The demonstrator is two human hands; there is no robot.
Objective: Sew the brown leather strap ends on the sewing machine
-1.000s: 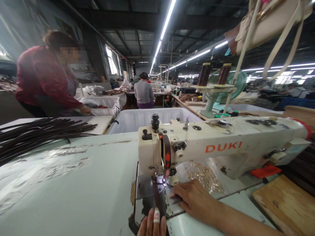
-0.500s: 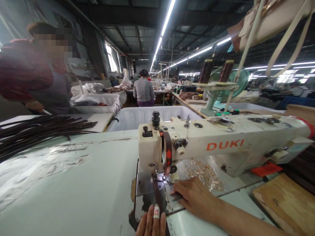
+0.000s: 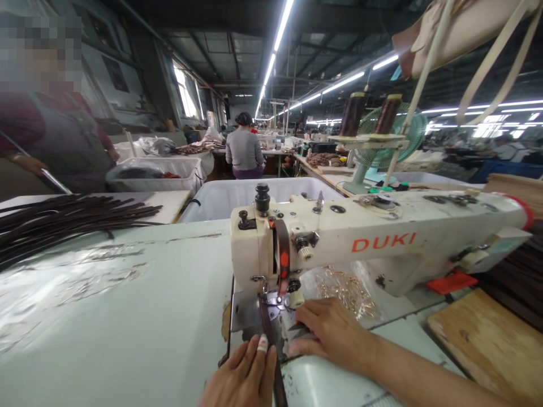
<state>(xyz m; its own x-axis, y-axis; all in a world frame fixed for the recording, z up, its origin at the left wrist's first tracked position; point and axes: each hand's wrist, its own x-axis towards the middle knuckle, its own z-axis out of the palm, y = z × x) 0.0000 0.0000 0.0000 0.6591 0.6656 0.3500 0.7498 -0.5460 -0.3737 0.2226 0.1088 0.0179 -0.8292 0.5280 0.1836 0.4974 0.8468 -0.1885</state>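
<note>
A cream DUKI sewing machine (image 3: 382, 240) stands on the pale green table (image 3: 127, 316). A narrow dark brown leather strap (image 3: 268, 328) runs from under the presser foot toward me. My left hand (image 3: 241, 376) lies flat on the strap's near end, fingers stretched out, one fingertip taped. My right hand (image 3: 333, 330) rests on the metal plate just right of the strap, fingers curled down beside the presser foot; what they pinch is unclear.
A pile of dark straps (image 3: 63, 223) lies at the table's left. A bag of gold metal clasps (image 3: 348, 291) sits under the machine arm. A wooden board (image 3: 487, 345) is at right. White bins (image 3: 237, 200) stand behind; a person in red (image 3: 46, 130) works at left.
My left hand has come further forward along the strap and shows more fully. The view has tilted down slightly. The person in red has moved left.
</note>
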